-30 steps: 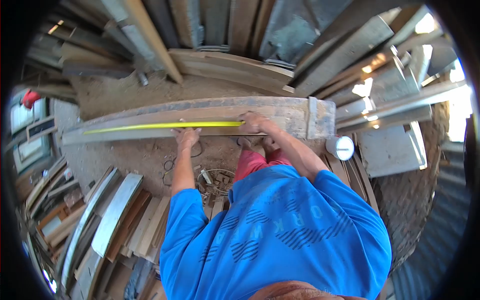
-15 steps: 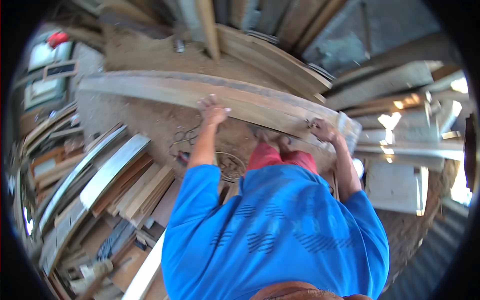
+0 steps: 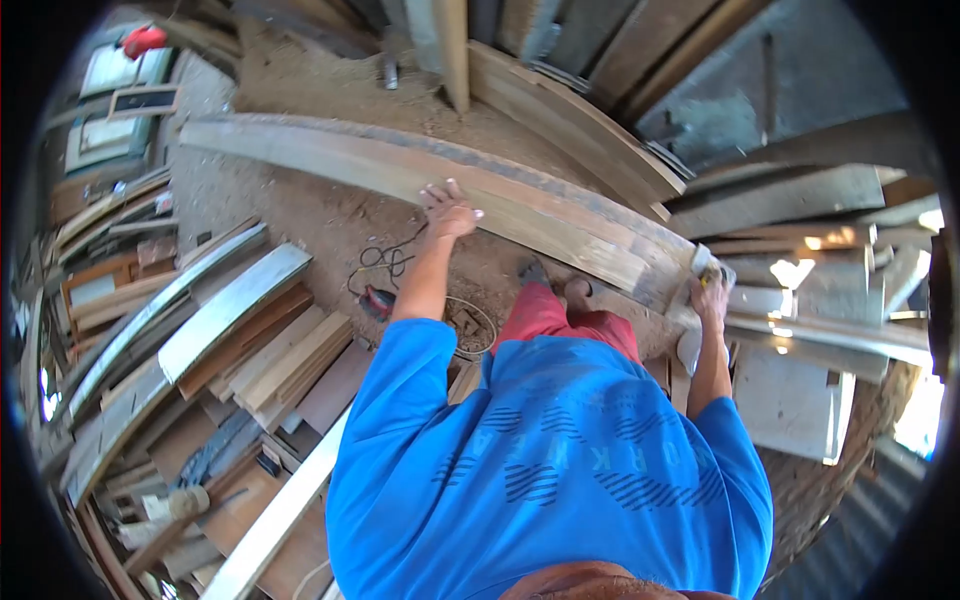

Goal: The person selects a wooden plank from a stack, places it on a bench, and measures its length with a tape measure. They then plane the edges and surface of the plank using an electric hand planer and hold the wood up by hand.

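Observation:
A long, thick wooden plank (image 3: 340, 170) runs across the space in front of me, from the far left down to the right. My left hand (image 3: 450, 210) rests on its near edge around the middle, fingers spread and holding nothing. At the plank's right end, my right hand (image 3: 712, 295) has its fingers curled together by a pale block-like end piece. A small yellowish spot shows at those fingers, but what they hold is too small to make out. My feet stand just below the plank.
A red-and-black power tool (image 3: 377, 302) lies on the dirt floor beside a dark cord (image 3: 385, 262). Stacked boards (image 3: 285, 375) fill the left side. Planks lean at the back (image 3: 570, 120), and more timber (image 3: 800, 240) is piled at the right. A white panel (image 3: 790, 405) stands lower right.
My right hand has moved right along the plank to its end. My left hand stays spread on the plank. The whole view has shifted slightly.

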A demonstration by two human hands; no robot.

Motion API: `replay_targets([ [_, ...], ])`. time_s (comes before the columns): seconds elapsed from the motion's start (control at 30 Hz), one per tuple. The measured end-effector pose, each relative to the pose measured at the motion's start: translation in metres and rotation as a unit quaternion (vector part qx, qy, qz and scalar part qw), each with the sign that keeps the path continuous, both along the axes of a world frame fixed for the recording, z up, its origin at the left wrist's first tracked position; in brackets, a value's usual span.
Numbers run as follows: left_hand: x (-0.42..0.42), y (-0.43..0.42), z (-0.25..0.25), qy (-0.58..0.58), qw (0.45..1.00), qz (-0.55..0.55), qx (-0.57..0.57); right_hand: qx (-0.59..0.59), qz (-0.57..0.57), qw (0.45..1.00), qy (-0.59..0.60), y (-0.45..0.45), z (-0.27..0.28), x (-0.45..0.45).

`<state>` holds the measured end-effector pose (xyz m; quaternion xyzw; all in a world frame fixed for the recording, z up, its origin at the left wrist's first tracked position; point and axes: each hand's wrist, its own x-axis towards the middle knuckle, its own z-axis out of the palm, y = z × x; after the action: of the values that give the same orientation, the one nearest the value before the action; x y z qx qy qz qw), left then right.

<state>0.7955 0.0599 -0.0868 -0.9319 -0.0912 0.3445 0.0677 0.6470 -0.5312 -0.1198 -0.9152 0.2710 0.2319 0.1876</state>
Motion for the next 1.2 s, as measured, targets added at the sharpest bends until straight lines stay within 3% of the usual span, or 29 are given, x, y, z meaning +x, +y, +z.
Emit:
replay_targets([
  [0.07, 0.001, 0.003, -0.007, 0.009, 1.000, -0.009, -0.006, -0.110, -0.051, 0.985, 0.124, 0.035, 0.056, 0.021],
  [0.13, 0.003, -0.002, 0.001, 0.009, 1.000, 0.022, -0.012, -0.163, 0.001, 0.980, 0.116, 0.048, 0.075, 0.035],
  [0.17, 0.004, -0.005, 0.007, 0.008, 0.999, 0.036, -0.017, -0.162, 0.043, 0.984, 0.052, 0.057, 0.082, 0.039],
  [0.27, 0.004, -0.013, 0.027, -0.008, 0.996, 0.085, -0.040, -0.018, 0.177, 0.983, -0.047, 0.077, 0.054, 0.063],
  [0.33, -0.008, -0.009, 0.032, -0.063, 0.993, 0.074, -0.063, -0.005, 0.285, 0.954, -0.097, 0.111, 0.025, 0.075],
  [0.4, -0.024, -0.006, 0.037, -0.138, 0.982, 0.099, -0.079, 0.083, 0.342, 0.933, -0.079, 0.150, 0.009, 0.089],
  [0.43, -0.034, -0.006, 0.039, -0.183, 0.971, 0.128, -0.085, 0.155, 0.296, 0.942, -0.030, 0.171, 0.019, 0.093],
  [0.47, -0.047, -0.009, 0.041, -0.225, 0.957, 0.156, -0.090, 0.115, 0.291, 0.950, -0.006, 0.193, 0.042, 0.095],
  [0.53, -0.076, -0.026, 0.031, -0.304, 0.889, 0.316, -0.131, 0.034, 0.274, 0.960, 0.040, 0.227, 0.086, 0.095],
  [0.57, -0.093, -0.040, 0.025, -0.319, 0.845, 0.397, -0.164, 0.069, 0.249, 0.965, 0.035, 0.225, 0.081, 0.096],
  [0.6, -0.115, -0.057, -0.004, -0.307, 0.788, 0.463, -0.265, 0.071, 0.256, 0.964, 0.032, 0.223, 0.078, 0.094],
  [0.63, -0.136, -0.077, -0.029, -0.292, 0.717, 0.518, -0.363, 0.072, 0.262, 0.962, 0.028, 0.221, 0.071, 0.093],
  [0.67, -0.152, -0.115, 0.002, -0.233, 0.605, 0.586, -0.487, 0.074, 0.267, 0.961, 0.024, 0.219, 0.062, 0.091],
  [0.73, -0.178, -0.154, -0.093, -0.129, 0.551, 0.570, -0.596, 0.061, 0.275, 0.958, 0.046, 0.226, 0.054, 0.080],
  [0.77, -0.181, -0.174, -0.085, -0.115, 0.510, 0.583, -0.622, 0.066, 0.277, 0.956, 0.068, 0.232, 0.064, 0.070],
  [0.8, -0.182, -0.188, -0.073, -0.079, 0.403, 0.610, -0.677, 0.071, 0.279, 0.953, 0.094, 0.237, 0.070, 0.057],
  [0.87, -0.186, -0.203, -0.053, -0.163, 0.291, 0.746, -0.577, 0.080, 0.285, 0.951, 0.087, 0.246, 0.075, 0.028],
  [0.97, -0.218, -0.186, -0.013, -0.168, 0.267, 0.739, -0.596, 0.085, 0.338, 0.929, 0.127, 0.253, 0.082, 0.011],
  [1.0, -0.230, -0.182, -0.018, -0.167, 0.266, 0.738, -0.597, 0.086, 0.360, 0.917, 0.148, 0.256, 0.085, 0.008],
  [1.03, -0.247, -0.179, -0.034, -0.167, 0.265, 0.737, -0.598, 0.067, 0.422, 0.894, 0.132, 0.268, 0.122, 0.005],
  [1.07, -0.260, -0.173, -0.040, -0.167, 0.264, 0.737, -0.599, 0.136, 0.418, 0.888, 0.135, 0.269, 0.124, 0.002],
  [1.13, -0.277, -0.163, -0.001, -0.157, 0.235, 0.713, -0.642, 0.272, 0.410, 0.859, 0.140, 0.266, 0.120, -0.007],
  [1.17, -0.282, -0.159, 0.012, -0.148, 0.225, 0.712, -0.648, 0.460, 0.336, 0.807, 0.155, 0.258, 0.070, -0.019],
  [1.2, -0.287, -0.156, 0.022, -0.140, 0.215, 0.710, -0.656, 0.477, 0.301, 0.807, 0.176, 0.257, 0.074, -0.025],
])
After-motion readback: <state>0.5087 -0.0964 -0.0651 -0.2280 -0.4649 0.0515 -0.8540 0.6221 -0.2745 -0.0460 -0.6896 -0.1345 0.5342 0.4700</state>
